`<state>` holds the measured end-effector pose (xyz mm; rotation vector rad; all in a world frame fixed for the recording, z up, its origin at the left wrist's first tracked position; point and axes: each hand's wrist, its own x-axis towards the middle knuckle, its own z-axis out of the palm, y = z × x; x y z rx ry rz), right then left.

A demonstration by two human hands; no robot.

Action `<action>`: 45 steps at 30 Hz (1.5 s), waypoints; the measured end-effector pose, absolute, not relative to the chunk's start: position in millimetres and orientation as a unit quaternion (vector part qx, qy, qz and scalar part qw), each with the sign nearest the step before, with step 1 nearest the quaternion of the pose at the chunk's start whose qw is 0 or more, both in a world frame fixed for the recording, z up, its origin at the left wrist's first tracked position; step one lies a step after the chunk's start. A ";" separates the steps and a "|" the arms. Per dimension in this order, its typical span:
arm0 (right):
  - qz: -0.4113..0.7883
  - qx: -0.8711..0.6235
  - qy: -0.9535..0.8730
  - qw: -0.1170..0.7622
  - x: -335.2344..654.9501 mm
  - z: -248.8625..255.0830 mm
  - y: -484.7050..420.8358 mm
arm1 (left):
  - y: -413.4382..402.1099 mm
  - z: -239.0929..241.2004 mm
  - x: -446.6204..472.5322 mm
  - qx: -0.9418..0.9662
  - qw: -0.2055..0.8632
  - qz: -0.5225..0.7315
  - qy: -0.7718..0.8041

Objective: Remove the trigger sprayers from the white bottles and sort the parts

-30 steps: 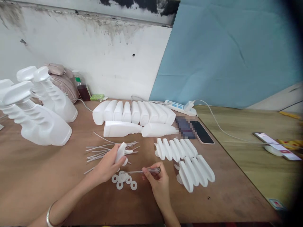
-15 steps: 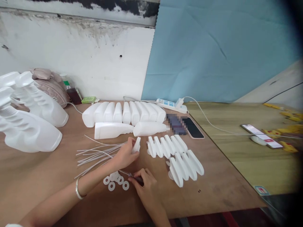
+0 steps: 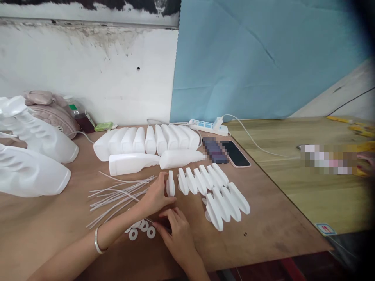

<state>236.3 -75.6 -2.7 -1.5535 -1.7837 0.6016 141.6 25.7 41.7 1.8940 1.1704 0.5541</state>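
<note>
My left hand (image 3: 156,194), with a bracelet at the wrist, has its thumb and forefinger apart beside a narrow white plastic piece (image 3: 171,184). That piece stands on the table at the left end of a row of similar white pieces (image 3: 202,180). My right hand (image 3: 175,230) is closed around a small dark part (image 3: 169,230), mostly hidden by the fingers. A thin white tube (image 3: 149,219) runs to its fingertips. Under my left forearm lie white ring washers (image 3: 150,232) and a loose bundle of thin white tubes (image 3: 117,195).
White plastic bottles (image 3: 125,140) line the back, with two lying in front (image 3: 133,164). Larger white bottles (image 3: 35,168) stand at left near a pink bag (image 3: 52,117). Two phones (image 3: 236,153) and a power strip (image 3: 208,127) are at right. The table edge (image 3: 281,189) runs beyond them.
My left fingers have spread away from the white piece, which they held before and which now stands by the row. My right hand keeps its hold. The view has shifted slightly.
</note>
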 end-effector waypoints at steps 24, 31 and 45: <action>0.205 -0.598 -0.702 0.327 235.8 1.2 -75.4 | 27.7 33.2 153.7 0.777 0.371 0.203 0.466; 0.210 -0.586 -0.707 0.334 236.4 -2.7 -74.5 | 22.8 37.1 117.6 0.813 0.274 0.165 0.486; 0.236 -0.557 -0.731 0.317 229.8 8.6 -67.6 | 35.7 37.9 -0.4 0.892 0.075 -0.001 0.447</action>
